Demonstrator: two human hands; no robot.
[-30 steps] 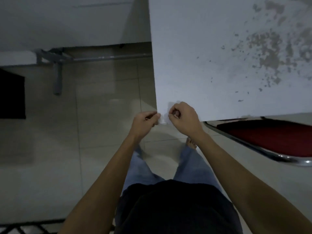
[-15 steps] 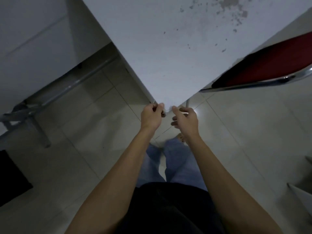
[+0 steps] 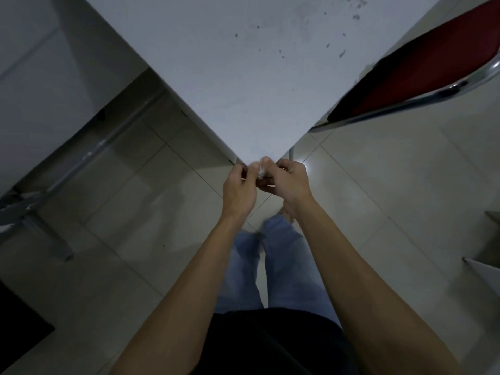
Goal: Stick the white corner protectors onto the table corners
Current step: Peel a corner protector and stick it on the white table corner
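The white table [image 3: 243,77] points its near corner straight at me, and both hands meet at that tip. A small white corner protector [image 3: 260,170] sits on the corner, mostly hidden between my fingers. My left hand [image 3: 239,186] grips the corner's left side, its curled fingers against the protector. My right hand [image 3: 288,180] pinches the protector from the right, thumb on top of the table's edge.
A red-seated chair with a chrome frame [image 3: 405,77] is tucked under the table's right side. A second white table with a grey metal frame [image 3: 81,158] stands at the left. Pale tiled floor [image 3: 378,198] lies below, my legs [image 3: 259,266] under the corner.
The view has swung so the corner now points toward me. My two hands have closed together on the corner, the right one moving in onto the protector.
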